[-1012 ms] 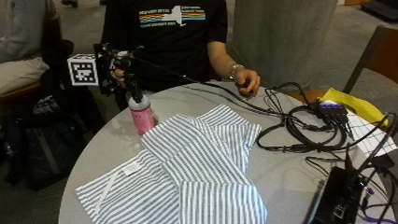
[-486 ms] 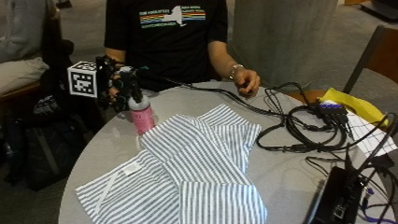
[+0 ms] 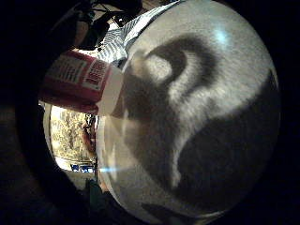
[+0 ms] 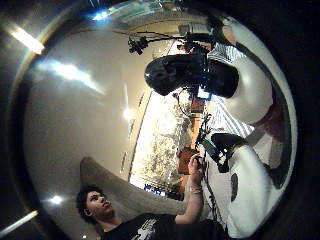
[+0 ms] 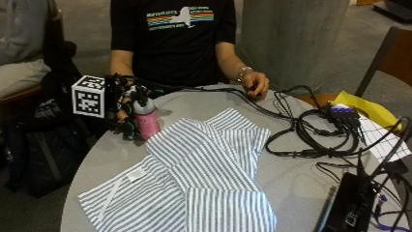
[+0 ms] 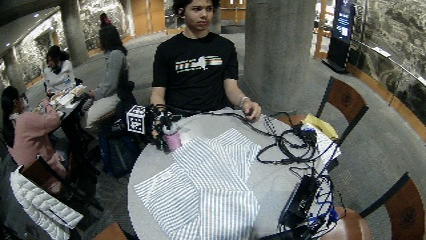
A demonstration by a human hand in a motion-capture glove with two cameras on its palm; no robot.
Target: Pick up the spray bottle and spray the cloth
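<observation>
In the outside view, the black-gloved right hand [image 5: 125, 113] is grasping a pink plastic spray bottle with a white top [image 5: 147, 121], standing at the round grey table's [image 5: 293, 176] far left edge, just beside the blue-and-white striped cloth [image 5: 193, 179]. The bare left hand [image 5: 256, 83] is resting at the far edge. In the little-finger palm view, the bottle [image 3: 82, 82] is filling the space close to the palm, over the table.

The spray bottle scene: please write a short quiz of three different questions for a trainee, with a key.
1. True or false: the pink spray bottle stands on the striped cloth.
2. Which hand is at the bottle? A) bare hand B) gloved right hand
3. Fill in: the bare hand rests at the table's far edge, near black ____.

Key:
1. False; it stands on the grey table beside the cloth.
2. B; its grip is around the bottle.
3. cables
</observation>
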